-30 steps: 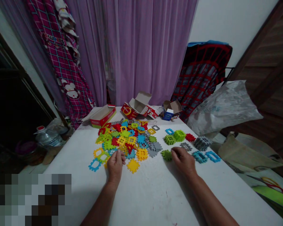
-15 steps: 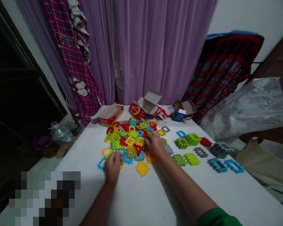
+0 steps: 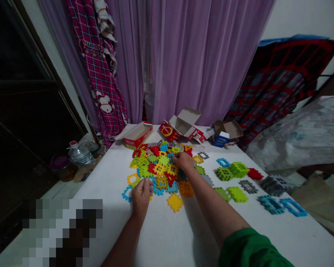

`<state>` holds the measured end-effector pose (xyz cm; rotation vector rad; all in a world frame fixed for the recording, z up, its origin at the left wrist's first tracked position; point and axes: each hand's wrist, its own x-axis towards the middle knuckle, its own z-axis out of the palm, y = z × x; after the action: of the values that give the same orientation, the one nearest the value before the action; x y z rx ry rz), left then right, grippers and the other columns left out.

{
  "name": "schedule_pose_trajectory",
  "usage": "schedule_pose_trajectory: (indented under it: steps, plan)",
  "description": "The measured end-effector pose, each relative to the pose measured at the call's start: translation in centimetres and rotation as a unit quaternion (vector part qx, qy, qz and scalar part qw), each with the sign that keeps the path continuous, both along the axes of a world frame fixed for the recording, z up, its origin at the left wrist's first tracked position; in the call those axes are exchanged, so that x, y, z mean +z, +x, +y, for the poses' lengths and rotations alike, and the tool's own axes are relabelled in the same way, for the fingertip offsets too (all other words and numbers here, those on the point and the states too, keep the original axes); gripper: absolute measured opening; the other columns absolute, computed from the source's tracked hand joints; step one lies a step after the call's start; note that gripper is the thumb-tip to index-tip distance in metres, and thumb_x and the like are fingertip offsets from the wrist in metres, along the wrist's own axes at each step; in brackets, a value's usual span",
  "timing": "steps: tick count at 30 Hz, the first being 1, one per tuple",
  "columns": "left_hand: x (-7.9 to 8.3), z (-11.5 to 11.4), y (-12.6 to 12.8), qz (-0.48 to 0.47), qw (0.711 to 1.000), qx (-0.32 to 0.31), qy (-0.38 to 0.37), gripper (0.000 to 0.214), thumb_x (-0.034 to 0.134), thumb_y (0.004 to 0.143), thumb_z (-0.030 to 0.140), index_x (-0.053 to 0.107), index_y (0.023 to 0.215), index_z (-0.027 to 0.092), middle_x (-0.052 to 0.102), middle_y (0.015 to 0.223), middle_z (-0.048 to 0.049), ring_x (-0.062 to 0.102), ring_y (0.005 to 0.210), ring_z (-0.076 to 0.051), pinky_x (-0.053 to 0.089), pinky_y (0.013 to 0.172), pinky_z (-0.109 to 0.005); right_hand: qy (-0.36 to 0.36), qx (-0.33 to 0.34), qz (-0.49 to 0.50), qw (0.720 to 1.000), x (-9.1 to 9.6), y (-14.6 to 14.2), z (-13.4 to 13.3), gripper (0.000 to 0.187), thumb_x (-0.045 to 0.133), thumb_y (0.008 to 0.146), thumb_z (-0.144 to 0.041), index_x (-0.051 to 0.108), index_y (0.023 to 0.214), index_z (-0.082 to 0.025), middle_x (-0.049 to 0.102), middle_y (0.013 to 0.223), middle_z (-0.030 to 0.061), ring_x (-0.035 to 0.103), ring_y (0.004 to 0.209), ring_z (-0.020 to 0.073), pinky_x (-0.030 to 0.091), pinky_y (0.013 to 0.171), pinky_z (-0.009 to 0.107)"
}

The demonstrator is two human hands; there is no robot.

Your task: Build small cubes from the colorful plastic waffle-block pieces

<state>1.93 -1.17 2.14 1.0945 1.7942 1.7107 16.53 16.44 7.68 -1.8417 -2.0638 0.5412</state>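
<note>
A heap of notched plastic building tiles (image 3: 160,168) in yellow, green, red, blue and grey lies in the middle of the white table. My right hand (image 3: 185,163) reaches into the heap's right side with fingers pinched together. Bits of blue tile show by its fingertips, but what it grips, if anything, is hidden. At the heap's near left edge my left hand (image 3: 141,193) is closed, thumb against fingers, with nothing showing in it. Beside it lies a blue frame tile (image 3: 126,194). A yellow tile (image 3: 175,203) lies flat nearest me.
On the right, tiles are grouped by colour: light green stacks (image 3: 238,170), red tiles (image 3: 255,174), grey tiles (image 3: 274,185) and a blue frame (image 3: 294,207). Opened cardboard boxes, including a red one (image 3: 139,136) and a blue one (image 3: 220,139), stand along the back edge.
My right hand has moved slightly farther back over the heap. My left hand keeps its place by the near left edge. The whole view has shifted a little to the left.
</note>
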Motion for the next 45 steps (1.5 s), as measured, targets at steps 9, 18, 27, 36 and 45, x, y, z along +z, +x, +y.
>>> schedule_pose_trajectory:
  steps: [9,18,27,36,45]
  plan:
    - [0.1,-0.3,0.7,0.094,0.995,-0.031,-0.001,0.029,0.059,0.080,0.050,0.066,0.071,0.024,0.064,0.060,0.0002,0.058,0.056,-0.014,0.047,0.056,-0.023,-0.093,0.016,0.310,0.946,-0.8,7.1,-5.2,0.042,0.056,0.077,-0.057,0.065,0.078,-0.017,0.048,0.053,-0.0049,0.037,0.048,0.0092,0.030,0.047,0.023]
    - [1.2,0.9,6.8,-0.100,0.975,-0.191,-0.047,0.037,0.069,0.069,0.049,0.072,0.091,0.020,0.071,0.073,-0.0012,0.055,0.047,-0.010,0.041,0.040,-0.020,-0.185,0.023,0.472,0.862,-3.6,10.1,-12.1,0.052,0.072,0.055,-0.070,0.057,0.062,-0.021,0.038,0.045,-0.0080,0.025,0.045,0.0073,0.017,0.045,0.024]
    - [0.5,1.2,8.0,-0.173,0.955,-0.226,-0.089,0.049,0.073,0.060,0.056,0.061,0.088,0.017,0.062,0.071,0.0044,0.047,0.040,-0.004,0.038,0.038,-0.019,-0.163,0.001,0.508,0.846,-3.5,9.5,-12.8,0.057,0.071,0.052,-0.074,0.057,0.064,-0.020,0.038,0.045,-0.0077,0.025,0.044,0.0074,0.016,0.044,0.025]
    - [0.2,0.3,7.2,-0.189,0.945,-0.241,-0.114,0.050,0.072,0.062,0.057,0.061,0.091,0.017,0.064,0.073,0.0031,0.047,0.039,-0.004,0.032,0.038,-0.019,-0.189,0.009,0.502,0.844,-4.1,8.9,-13.3,0.058,0.072,0.055,-0.075,0.058,0.066,-0.019,0.038,0.046,-0.0074,0.025,0.045,0.0069,0.015,0.045,0.023]
    - [0.6,0.0,7.2,-0.199,0.943,-0.234,-0.126,0.049,0.073,0.060,0.058,0.059,0.084,0.018,0.060,0.063,0.0053,0.047,0.039,-0.005,0.030,0.039,-0.019,-0.185,0.006,0.508,0.841,-4.1,9.0,-13.4,0.058,0.072,0.056,-0.074,0.059,0.065,-0.019,0.036,0.047,-0.0077,0.025,0.046,0.0066,0.016,0.045,0.023]
